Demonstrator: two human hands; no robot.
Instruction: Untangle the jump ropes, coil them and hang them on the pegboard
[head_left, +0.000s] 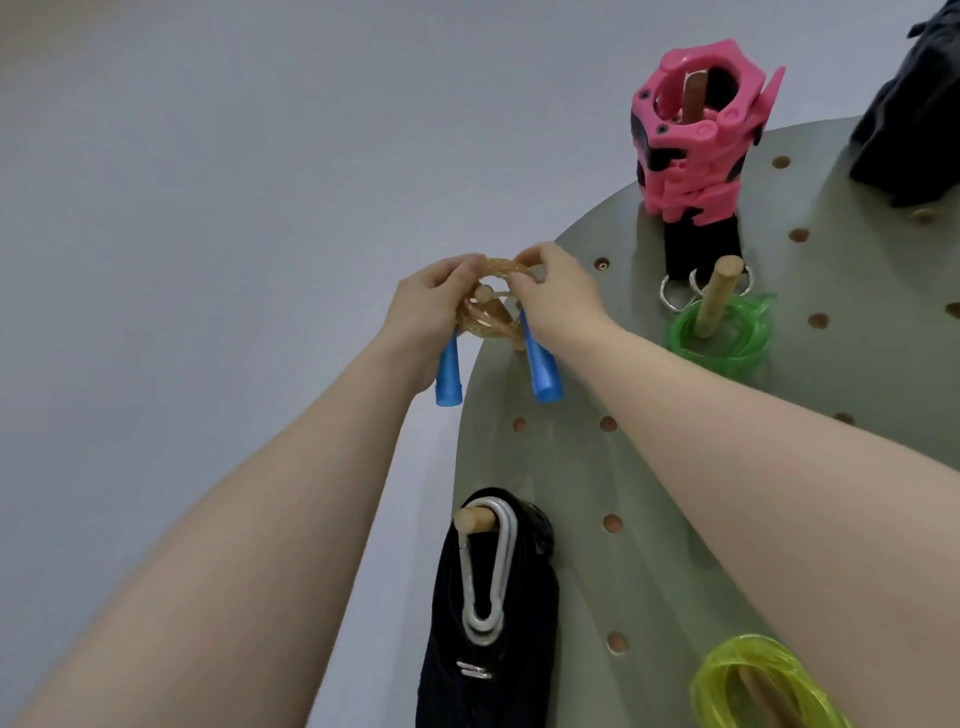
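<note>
A pale grey wall fills the left of the frame, with a green pegboard (675, 467) at right. At centre, the left hand (426, 306) and right hand (558, 296) both pinch a coiled orange jump rope (488, 299), seemingly looped over a wooden peg (483, 294); its blue handles (540, 369) dangle below.

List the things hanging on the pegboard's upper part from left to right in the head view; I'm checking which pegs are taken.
Orange rope coil with blue handles → pink collar clamps → green rope coil → black item.

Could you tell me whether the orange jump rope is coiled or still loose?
Coiled: the orange jump rope forms a tight ring around a wooden peg, blue handles hanging.
</note>
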